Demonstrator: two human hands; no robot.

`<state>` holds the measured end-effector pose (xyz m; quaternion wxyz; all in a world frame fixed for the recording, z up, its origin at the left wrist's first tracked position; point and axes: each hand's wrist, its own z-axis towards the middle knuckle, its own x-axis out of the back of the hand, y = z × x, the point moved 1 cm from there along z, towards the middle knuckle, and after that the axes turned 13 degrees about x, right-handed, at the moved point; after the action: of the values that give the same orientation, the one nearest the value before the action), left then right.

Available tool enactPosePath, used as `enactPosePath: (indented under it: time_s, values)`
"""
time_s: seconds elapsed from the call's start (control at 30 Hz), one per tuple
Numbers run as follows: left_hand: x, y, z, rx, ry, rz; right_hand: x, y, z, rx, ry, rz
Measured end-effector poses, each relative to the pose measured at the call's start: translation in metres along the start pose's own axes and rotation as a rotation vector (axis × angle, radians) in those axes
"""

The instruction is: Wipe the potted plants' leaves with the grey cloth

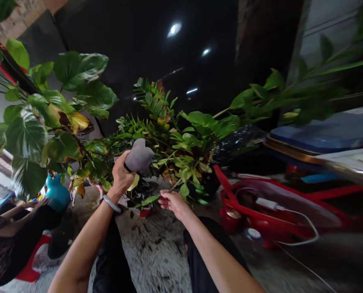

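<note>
A large-leafed plant (29,136) fills the upper left of the frame, partly screening a seated person (4,248) and a teal vessel (57,194). Dense foliage (200,140) crowds the centre, hiding what lies behind. At right, one red plastic container (254,223) holds one white plug (265,203) with its cable (312,226). Three bright reflections show on the dark panel (123,32). At centre, the left hand (122,175) grips one grey soft object (139,156), which projects above its fingers; the right hand (175,203) pinches one green leaf (150,200) pointing left from its fingertips.
</note>
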<state>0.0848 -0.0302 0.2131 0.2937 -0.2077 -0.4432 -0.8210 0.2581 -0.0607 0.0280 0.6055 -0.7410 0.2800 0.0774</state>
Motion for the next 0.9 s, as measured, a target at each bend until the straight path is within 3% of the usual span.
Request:
enactPosePath:
  time_s: [0.07,0.13,0.2,0.23,0.27,0.33,0.43,0.5,0.57,0.67,0.77,0.83,0.9]
  values:
    - [-0.006,-0.012,-0.012,0.012,-0.114,0.079,-0.002,0.002,-0.002,0.001,-0.01,0.002]
    - [-0.007,-0.028,-0.034,0.02,-0.375,0.15,-0.002,0.004,-0.003,-0.006,-0.009,-0.004]
    - [0.004,-0.042,-0.056,0.014,-0.583,0.168,0.001,0.005,-0.003,-0.015,-0.002,-0.011]
    - [0.014,-0.045,-0.063,0.018,-0.619,0.155,0.003,0.005,-0.002,-0.019,0.002,-0.015]
    - [0.027,-0.046,-0.065,0.032,-0.601,0.129,0.004,0.004,-0.001,-0.022,0.006,-0.019]
    - [0.055,-0.043,-0.058,0.084,-0.444,0.065,0.006,0.003,0.0,-0.027,0.014,-0.029]
    - [0.09,-0.035,-0.028,0.17,-0.049,0.026,0.005,0.003,0.001,-0.03,0.022,-0.046]
    - [0.098,-0.038,-0.016,0.229,0.138,0.075,0.002,0.003,-0.001,-0.027,0.025,-0.053]
    - [0.092,-0.051,-0.019,0.334,0.149,0.149,0.0,0.004,-0.003,-0.021,0.023,-0.055]
    - [0.072,-0.076,-0.048,0.472,-0.072,0.235,0.0,0.004,-0.006,-0.014,0.014,-0.052]
    - [0.067,-0.086,-0.07,0.454,-0.189,0.269,0.003,0.003,-0.005,-0.017,0.012,-0.055]
    - [0.075,-0.082,-0.064,0.447,-0.104,0.247,0.003,0.002,-0.003,-0.025,0.014,-0.062]
    - [0.087,-0.076,-0.044,0.46,0.087,0.2,0.001,0.002,-0.002,-0.032,0.018,-0.069]
